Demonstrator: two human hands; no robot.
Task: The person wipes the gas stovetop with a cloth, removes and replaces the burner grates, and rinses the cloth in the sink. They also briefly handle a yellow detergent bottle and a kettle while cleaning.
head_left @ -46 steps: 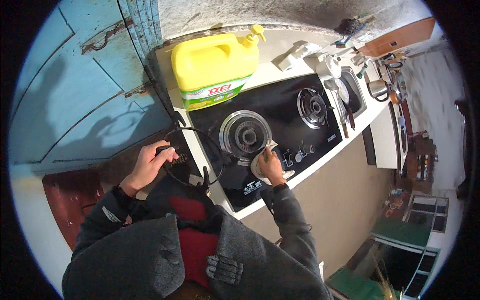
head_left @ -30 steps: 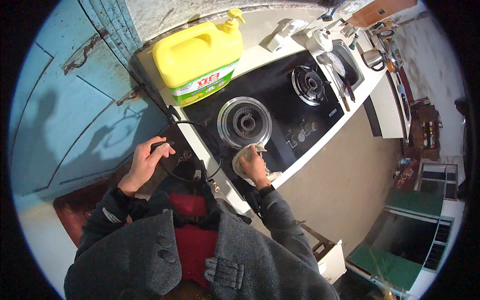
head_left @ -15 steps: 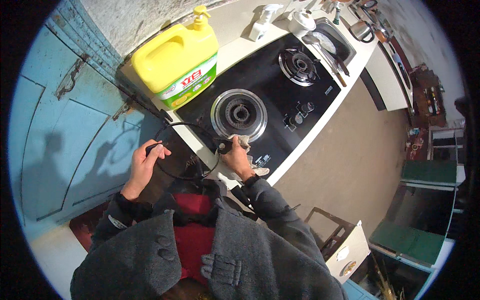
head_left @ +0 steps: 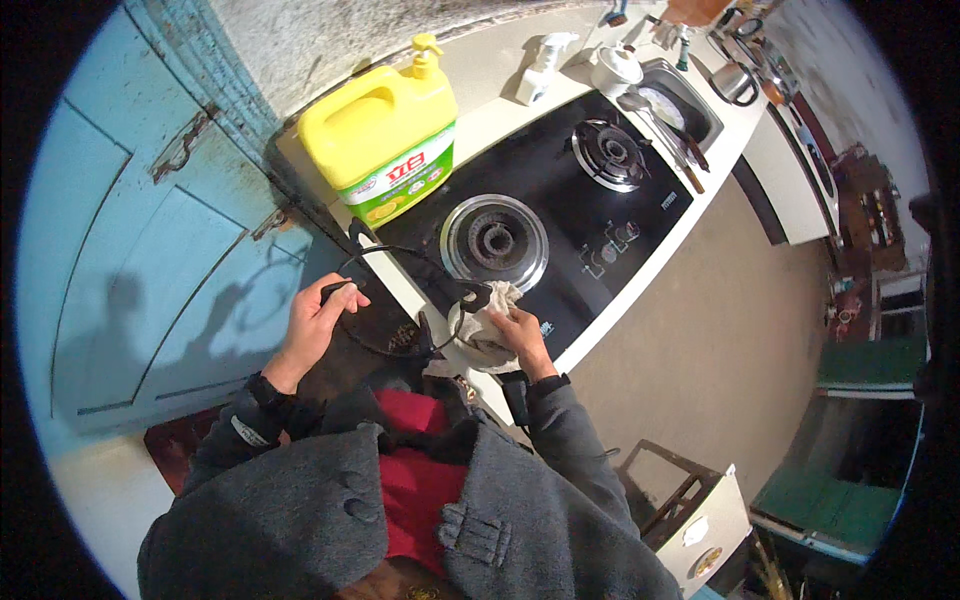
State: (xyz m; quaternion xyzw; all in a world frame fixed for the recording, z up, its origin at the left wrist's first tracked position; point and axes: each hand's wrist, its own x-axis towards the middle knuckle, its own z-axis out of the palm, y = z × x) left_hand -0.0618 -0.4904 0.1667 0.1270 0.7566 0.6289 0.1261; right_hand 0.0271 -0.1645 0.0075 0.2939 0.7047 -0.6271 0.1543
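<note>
A black ring-shaped burner grate (head_left: 395, 350) with stubby prongs is held tilted in front of the left burner (head_left: 495, 243), whose grate is off. My left hand (head_left: 318, 322) pinches one prong between thumb and fingers. On the opposite side, my right hand (head_left: 519, 336) is closed on a crumpled, greyish-white cloth (head_left: 483, 338), which lies against another prong. Whether those fingers also grip the metal is hidden by the cloth. Beneath both is the near left corner of the black gas stove (head_left: 585, 315).
A large yellow detergent jug (head_left: 385, 135) stands at the stove's far left corner. Farther along are a spray bottle (head_left: 545, 68), a white lidded pot (head_left: 615, 70), long-handled utensils (head_left: 665, 135) and a sink (head_left: 708, 105). The right burner (head_left: 610, 152) carries its grate. A blue door (head_left: 150, 270) is at left.
The cloth in my right hand has come up against the grate's prong and shows more fully. My left hand keeps its pinch. The whole view has shifted slightly.
</note>
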